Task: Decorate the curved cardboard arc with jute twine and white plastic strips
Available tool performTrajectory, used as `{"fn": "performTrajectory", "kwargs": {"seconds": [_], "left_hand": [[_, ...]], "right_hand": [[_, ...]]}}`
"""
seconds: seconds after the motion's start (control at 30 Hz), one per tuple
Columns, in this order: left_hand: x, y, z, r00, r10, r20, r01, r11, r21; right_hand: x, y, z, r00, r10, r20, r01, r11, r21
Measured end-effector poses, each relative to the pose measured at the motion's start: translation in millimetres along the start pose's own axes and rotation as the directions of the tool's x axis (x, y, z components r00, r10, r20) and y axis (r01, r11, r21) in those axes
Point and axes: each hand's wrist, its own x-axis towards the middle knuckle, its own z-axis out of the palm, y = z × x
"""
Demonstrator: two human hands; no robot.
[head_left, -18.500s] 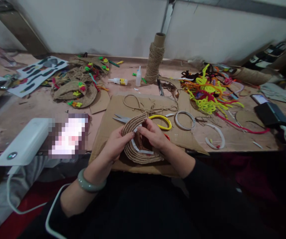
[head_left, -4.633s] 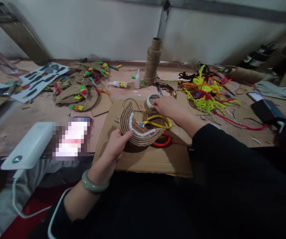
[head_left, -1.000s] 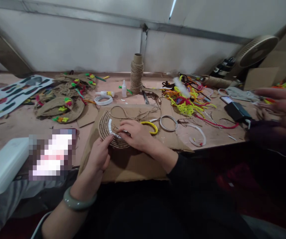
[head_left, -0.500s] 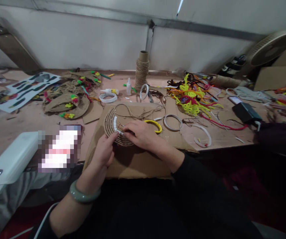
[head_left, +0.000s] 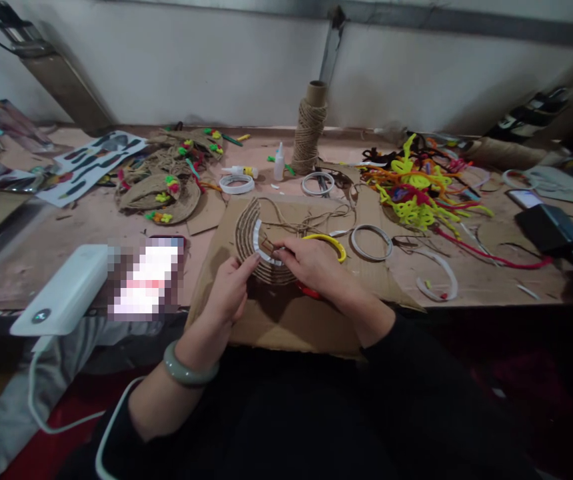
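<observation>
A curved, fan-shaped piece of coiled jute cord (head_left: 245, 241) lies on a cardboard sheet (head_left: 286, 327) in front of me. Along its inner curve runs a white strip (head_left: 257, 235). My left hand (head_left: 230, 287) is closed on the lower left of the jute piece, its thumb pressing beside the strip. The fingers of my right hand (head_left: 316, 263) are pinched together at the strip's right end, partly hiding it. Just behind the right hand lies a yellow ring (head_left: 337, 245), and something red (head_left: 308, 290) shows beneath that hand. Loose jute twine (head_left: 311, 217) trails behind the piece.
A twine spool (head_left: 310, 127) stands at the back near a small glue bottle (head_left: 279, 163) and white rings (head_left: 236, 184). Colourful cords (head_left: 411, 193) are heaped right of it, decorated jute pieces (head_left: 159, 190) to its left. A power bank (head_left: 61, 287) and phone (head_left: 149, 277) lie left.
My view has turned left and down, so everything sits further right and higher. More of the white strip shows between my hands. The ring by the spool, on edge before, now lies flat.
</observation>
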Motion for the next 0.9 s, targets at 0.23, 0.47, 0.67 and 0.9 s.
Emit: {"fn": "performTrajectory", "kwargs": {"seconds": [0.23, 0.47, 0.67, 0.9], "left_hand": [[-0.5, -3.7, -5.3, 0.997, -0.016, 0.081, 0.001, 0.983, 0.182], [-0.8, -5.3, -5.8, 0.992, 0.014, 0.126, -0.041, 0.976, 0.212], [-1.9, -2.6, -3.7, 0.995, -0.016, 0.098, -0.005, 0.977, 0.212], [1.4, -4.9, -6.5, 0.995, 0.007, 0.104, -0.028, 0.979, 0.200]], "right_hand": [[0.6, 1.2, 0.0, 0.999, 0.015, 0.033, -0.017, 0.997, 0.075], [4.2, 0.4, -5.0, 0.993, 0.023, 0.119, -0.028, 0.999, 0.041], [4.3, 4.8, -6.2, 0.988, -0.016, 0.154, -0.007, 0.989, 0.150], [4.6, 9.4, -6.2, 0.987, -0.048, 0.155, 0.023, 0.988, 0.155]]}}
